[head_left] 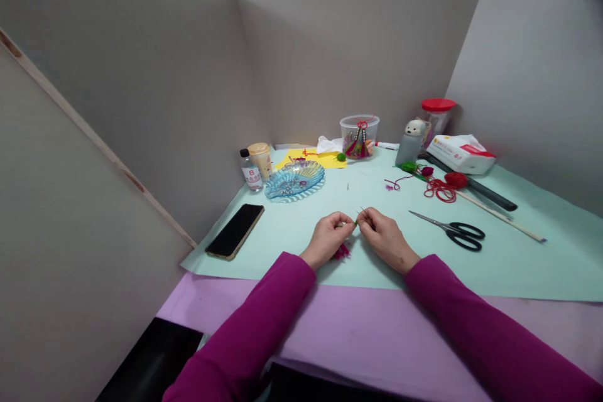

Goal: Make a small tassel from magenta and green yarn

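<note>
My left hand [330, 237] and my right hand [385, 240] meet above the mat, fingertips almost touching. Both are closed in a pinch on a small bit of green thread [356, 222]. Thin strands stick up by the right fingertips; whether they are thread or a needle is too small to tell. Below my left hand hangs or lies a magenta tassel [342, 252], partly hidden by the fingers. Scissors with black handles [464, 235] lie to the right of my right hand, blades pointing left.
Left of my hands are a phone [235, 232], a blue glass dish [294, 181] with beads and a small bottle [251, 171]. Behind stands a plastic tub [359, 138] with tassels. Red cord [441, 190], a wooden stick [502, 216] and a tissue pack [464, 154] lie right.
</note>
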`<control>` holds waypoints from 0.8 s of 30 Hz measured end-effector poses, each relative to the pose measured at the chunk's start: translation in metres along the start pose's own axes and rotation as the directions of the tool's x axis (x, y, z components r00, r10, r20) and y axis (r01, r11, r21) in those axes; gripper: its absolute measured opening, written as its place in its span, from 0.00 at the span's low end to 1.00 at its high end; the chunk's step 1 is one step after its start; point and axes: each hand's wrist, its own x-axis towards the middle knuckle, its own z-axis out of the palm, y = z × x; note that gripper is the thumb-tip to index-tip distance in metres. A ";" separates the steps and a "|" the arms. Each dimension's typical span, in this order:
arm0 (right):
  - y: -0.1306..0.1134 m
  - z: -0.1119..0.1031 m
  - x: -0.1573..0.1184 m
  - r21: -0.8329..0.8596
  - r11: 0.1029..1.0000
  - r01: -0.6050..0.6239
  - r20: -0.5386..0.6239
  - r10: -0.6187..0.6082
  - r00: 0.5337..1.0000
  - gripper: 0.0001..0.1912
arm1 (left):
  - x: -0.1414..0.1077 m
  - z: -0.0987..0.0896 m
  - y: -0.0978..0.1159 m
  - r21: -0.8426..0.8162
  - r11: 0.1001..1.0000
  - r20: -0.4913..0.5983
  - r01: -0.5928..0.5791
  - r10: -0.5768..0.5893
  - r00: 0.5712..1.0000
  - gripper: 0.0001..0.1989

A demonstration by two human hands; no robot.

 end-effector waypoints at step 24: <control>-0.001 0.000 0.000 -0.037 0.998 0.049 -0.043 -0.051 0.998 0.06 | -0.002 -0.001 0.008 0.017 0.998 -0.085 -0.065 0.066 0.994 0.13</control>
